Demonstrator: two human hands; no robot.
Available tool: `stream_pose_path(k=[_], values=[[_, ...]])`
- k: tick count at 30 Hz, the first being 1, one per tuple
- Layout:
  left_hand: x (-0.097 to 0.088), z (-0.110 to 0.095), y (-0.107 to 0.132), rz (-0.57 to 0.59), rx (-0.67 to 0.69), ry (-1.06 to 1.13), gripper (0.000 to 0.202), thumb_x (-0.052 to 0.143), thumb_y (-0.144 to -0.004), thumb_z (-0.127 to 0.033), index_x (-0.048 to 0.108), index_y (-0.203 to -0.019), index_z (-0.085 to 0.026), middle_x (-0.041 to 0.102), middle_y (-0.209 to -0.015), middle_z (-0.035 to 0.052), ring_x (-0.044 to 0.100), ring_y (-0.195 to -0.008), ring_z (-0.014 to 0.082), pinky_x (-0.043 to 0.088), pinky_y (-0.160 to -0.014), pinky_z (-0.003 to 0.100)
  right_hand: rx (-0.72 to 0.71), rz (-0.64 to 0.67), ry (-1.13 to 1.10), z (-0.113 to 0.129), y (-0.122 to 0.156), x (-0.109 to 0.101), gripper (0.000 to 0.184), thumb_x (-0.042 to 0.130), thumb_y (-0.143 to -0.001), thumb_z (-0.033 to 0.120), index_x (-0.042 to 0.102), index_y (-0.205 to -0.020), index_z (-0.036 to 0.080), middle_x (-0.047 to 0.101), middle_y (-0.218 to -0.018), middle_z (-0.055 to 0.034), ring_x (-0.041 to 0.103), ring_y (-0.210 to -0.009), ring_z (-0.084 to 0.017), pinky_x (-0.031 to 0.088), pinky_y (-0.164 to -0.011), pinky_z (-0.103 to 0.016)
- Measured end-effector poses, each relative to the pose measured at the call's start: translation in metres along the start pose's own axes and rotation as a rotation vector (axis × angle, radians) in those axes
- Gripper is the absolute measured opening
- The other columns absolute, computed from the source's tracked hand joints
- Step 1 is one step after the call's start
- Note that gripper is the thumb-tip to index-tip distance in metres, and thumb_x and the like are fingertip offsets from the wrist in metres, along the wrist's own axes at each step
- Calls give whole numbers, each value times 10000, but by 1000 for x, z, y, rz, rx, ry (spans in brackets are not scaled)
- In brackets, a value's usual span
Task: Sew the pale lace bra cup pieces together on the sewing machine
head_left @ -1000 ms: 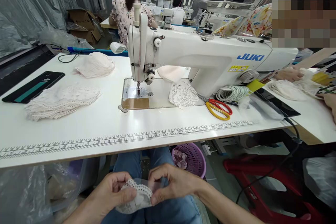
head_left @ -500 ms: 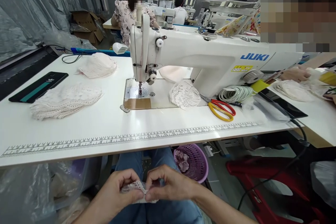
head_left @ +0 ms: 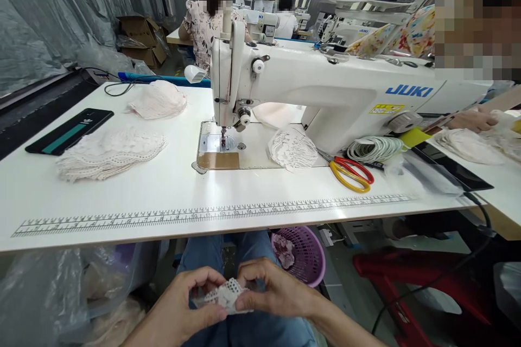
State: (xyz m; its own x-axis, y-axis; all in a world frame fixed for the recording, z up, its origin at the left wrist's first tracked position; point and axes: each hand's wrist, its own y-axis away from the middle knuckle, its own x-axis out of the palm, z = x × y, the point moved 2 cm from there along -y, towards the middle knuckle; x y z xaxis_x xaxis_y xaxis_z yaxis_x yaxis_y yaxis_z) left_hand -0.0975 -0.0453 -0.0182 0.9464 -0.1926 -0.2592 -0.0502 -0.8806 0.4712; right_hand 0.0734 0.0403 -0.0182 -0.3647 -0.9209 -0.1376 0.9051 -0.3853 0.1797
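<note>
Above my lap, a small piece of white eyelet lace fabric (head_left: 228,294) is bunched between my hands. My left hand (head_left: 191,303) grips its left side, thumb below and fingers curled over it. My right hand (head_left: 271,290) pinches its right end between thumb and fingers. Parts of the lace are hidden behind the fingers. Beyond, on the table (head_left: 171,195), a JUKI sewing machine (head_left: 345,76) stands with a white lace piece (head_left: 293,149) beside its needle plate. At the left lies a stack of scallop-edged lace pieces (head_left: 109,153).
Scissors (head_left: 350,173) with red and yellow handles lie near a coiled cord (head_left: 374,149). A phone-like black and green case (head_left: 69,131) and pale fabric (head_left: 158,100) are at the left. Under the table edge stands a purple basket (head_left: 313,257); a red stool (head_left: 407,276) is at right.
The lace has turned and shows more of its holed surface between my hands. My left fingers have spread a little wider. The camera view has shifted slightly left.
</note>
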Motion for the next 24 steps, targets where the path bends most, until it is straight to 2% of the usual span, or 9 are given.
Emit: stream_pose_path(k=[2, 5, 8, 11, 14, 17, 19, 21, 24], values=[[3, 8, -2, -6, -2, 21, 296, 732, -626, -364, 696, -861, -188, 605, -743, 12, 515, -746, 210, 388, -670, 249, -2, -7, 9, -3, 1, -1, 385, 637, -771, 500, 582, -682, 129, 514, -674, 7, 485, -646, -109, 341, -576, -214], [9, 11, -5, -22, 57, 32, 259, 679, -705, -426, 683, -730, -169, 571, -666, 7, 512, -664, 187, 380, -607, 237, -4, -39, 47, -8, 2, -1, 385, 642, -766, 507, 603, -693, 132, 513, -666, 8, 477, -632, -109, 339, -568, -219], [12, 7, -3, -151, 197, -87, 230, 624, -806, -368, 652, -669, -185, 552, -660, -4, 532, -641, 165, 383, -610, 233, -17, -135, 89, -9, 4, 0, 324, 656, -778, 446, 617, -696, 135, 512, -668, 6, 467, -616, -104, 343, -563, -219], [13, 3, 6, -341, 523, -309, 158, 574, -875, -239, 638, -737, -199, 563, -674, -6, 542, -634, 149, 385, -633, 248, -69, -251, 118, -5, 6, 2, 193, 611, -836, 318, 619, -743, 148, 536, -711, -6, 497, -649, -110, 367, -582, -219], [14, 2, 15, -513, 898, -559, 164, 512, -872, -53, 632, -860, -163, 578, -685, 9, 517, -601, 130, 376, -623, 269, -223, -317, 231, 3, 6, 5, 58, 558, -860, 210, 590, -846, 165, 566, -784, -20, 525, -738, -127, 395, -657, -239], [16, 0, 21, -629, 1132, -739, 184, 478, -883, -22, 627, -960, -97, 603, -680, 34, 539, -600, 126, 385, -634, 293, -401, -358, 470, 10, 7, 7, 59, 504, -865, 147, 553, -872, 180, 580, -865, -31, 515, -807, -141, 380, -714, -276], [18, -4, 23, -673, 1182, -801, 232, 395, -939, -74, 625, -968, -81, 629, -680, 58, 585, -632, 147, 403, -662, 317, -489, -412, 639, 12, 8, 8, 112, 449, -877, 116, 529, -841, 185, 583, -846, -26, 491, -762, -138, 354, -691, -287], [20, -7, 24, -711, 1172, -836, 323, 316, -978, -120, 637, -949, -100, 659, -691, 72, 631, -672, 166, 416, -703, 328, -566, -476, 740, 11, 9, 10, 144, 397, -907, 130, 512, -840, 186, 586, -809, -26, 457, -691, -131, 332, -648, -286], [25, -6, 29, -772, 1179, -856, 319, 354, -990, -189, 665, -925, -157, 696, -730, 52, 673, -708, 159, 438, -774, 287, -652, -533, 723, 8, 10, 12, 199, 317, -959, 189, 502, -886, 184, 589, -793, -38, 439, -640, -125, 326, -595, -270]])
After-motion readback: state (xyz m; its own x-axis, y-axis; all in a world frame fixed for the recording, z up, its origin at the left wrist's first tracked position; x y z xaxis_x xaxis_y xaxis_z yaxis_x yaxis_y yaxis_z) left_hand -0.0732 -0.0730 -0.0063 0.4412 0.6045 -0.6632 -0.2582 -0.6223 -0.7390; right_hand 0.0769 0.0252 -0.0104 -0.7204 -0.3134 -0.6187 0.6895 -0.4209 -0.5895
